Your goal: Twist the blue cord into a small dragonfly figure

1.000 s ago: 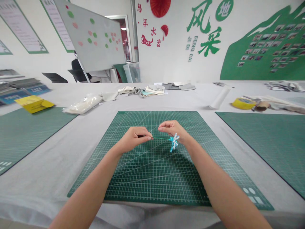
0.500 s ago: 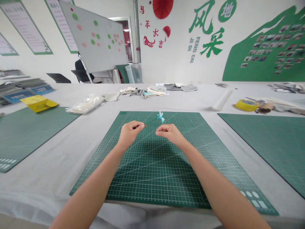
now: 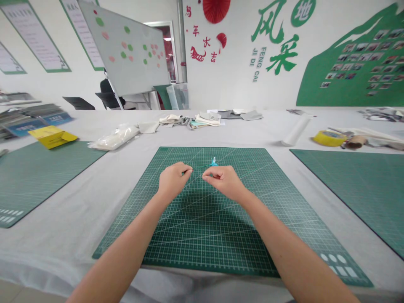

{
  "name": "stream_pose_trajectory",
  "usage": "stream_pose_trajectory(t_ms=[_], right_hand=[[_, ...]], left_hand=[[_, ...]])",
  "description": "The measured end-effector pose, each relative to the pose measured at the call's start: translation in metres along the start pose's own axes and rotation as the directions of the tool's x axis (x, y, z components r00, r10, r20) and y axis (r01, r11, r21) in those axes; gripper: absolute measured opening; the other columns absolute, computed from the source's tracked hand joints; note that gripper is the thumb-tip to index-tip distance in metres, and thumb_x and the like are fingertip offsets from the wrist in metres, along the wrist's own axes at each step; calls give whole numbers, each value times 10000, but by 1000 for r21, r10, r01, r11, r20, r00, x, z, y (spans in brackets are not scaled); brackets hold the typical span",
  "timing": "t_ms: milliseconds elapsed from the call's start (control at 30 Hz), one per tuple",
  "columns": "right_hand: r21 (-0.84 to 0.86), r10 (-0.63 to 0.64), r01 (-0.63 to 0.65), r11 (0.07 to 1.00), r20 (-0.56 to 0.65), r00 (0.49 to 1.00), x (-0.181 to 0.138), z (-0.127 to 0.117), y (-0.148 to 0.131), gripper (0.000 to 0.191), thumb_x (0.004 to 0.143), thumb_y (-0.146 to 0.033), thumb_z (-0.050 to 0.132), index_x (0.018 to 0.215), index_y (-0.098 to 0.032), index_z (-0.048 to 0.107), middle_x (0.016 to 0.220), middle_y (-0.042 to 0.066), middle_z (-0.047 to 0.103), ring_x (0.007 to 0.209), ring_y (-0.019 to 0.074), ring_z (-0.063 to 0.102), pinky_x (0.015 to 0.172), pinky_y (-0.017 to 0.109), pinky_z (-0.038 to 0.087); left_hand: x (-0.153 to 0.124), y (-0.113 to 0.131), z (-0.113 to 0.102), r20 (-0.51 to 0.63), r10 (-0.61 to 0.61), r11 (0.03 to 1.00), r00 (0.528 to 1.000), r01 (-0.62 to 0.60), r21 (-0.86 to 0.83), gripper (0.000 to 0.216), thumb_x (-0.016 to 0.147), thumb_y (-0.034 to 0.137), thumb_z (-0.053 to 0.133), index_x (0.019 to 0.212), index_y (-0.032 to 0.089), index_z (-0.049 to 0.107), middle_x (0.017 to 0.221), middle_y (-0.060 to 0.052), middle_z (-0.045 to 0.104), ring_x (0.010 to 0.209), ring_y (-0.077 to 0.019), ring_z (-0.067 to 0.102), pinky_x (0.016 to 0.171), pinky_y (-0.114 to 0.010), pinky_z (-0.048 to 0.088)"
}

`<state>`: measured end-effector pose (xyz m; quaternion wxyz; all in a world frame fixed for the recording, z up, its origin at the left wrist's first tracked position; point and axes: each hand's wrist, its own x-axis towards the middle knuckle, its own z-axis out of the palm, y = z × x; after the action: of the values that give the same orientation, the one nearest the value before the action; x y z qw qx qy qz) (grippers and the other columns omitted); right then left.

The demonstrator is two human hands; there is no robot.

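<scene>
My left hand point(image 3: 174, 179) is closed in a pinch above the cutting mat point(image 3: 202, 235). A thin green cord point(image 3: 204, 166) runs from near its fingertips towards a small light-blue and white ornament point(image 3: 214, 162), which looks knotted or beaded. My right hand point(image 3: 223, 180) pinches thumb and finger together just in front of that ornament and hides its lower part. What the right fingertips hold is too small to make out. A narrow gap separates the two hands.
More green mats lie at left point(image 3: 41, 176) and right point(image 3: 356, 185). Behind are a yellow card point(image 3: 52, 136), a plastic-wrapped packet point(image 3: 114, 136), fabric pieces point(image 3: 208, 118), a white roll point(image 3: 296, 130) and yellow tape point(image 3: 329, 138). A whiteboard point(image 3: 126, 46) stands beyond the table.
My right hand has moved slightly left, closer to my left hand. The ornament has dropped lower and is now partly behind the right hand. My left hand has turned a little, knuckles up.
</scene>
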<state>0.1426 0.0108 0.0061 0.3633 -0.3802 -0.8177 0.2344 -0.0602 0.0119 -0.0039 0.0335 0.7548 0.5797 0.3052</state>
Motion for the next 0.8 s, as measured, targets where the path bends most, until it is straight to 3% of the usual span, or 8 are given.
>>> stream_pose_trajectory(t_ms=[200,333,567,800], right_hand=[[-153,-106,97,983,-48,993,-1,-1,1,159,870,-198,545,799,-202,687,787,-8,701,712,123,610,666,230,398],[-194,-134,112,975,-103,986,0,-5,4,160,876,-212,537,822,-209,688,836,2,712,758,136,624,703,240,410],[-101,25,-39,994,-139,990,3,-19,10,176,851,-297,569,782,-201,698,655,-7,641,545,107,478,569,249,344],[150,188,-175,973,-74,979,8,-25,23,209,787,-366,623,751,-169,683,478,-64,342,476,83,301,492,247,230]], left_hand=[[-2,4,-2,13,58,989,998,-60,139,251,889,275,471,823,264,713,835,22,688,778,-156,615,613,-266,373],[-3,7,-4,85,146,978,986,-157,135,253,889,261,473,815,254,715,810,9,686,787,-155,614,628,-258,386],[-4,11,-7,195,324,946,926,-323,-36,255,881,226,484,809,260,727,788,1,688,801,-164,626,685,-261,423],[-4,16,-17,260,359,901,896,-260,-347,223,866,231,520,816,237,738,793,-23,688,771,-167,627,692,-273,449]])
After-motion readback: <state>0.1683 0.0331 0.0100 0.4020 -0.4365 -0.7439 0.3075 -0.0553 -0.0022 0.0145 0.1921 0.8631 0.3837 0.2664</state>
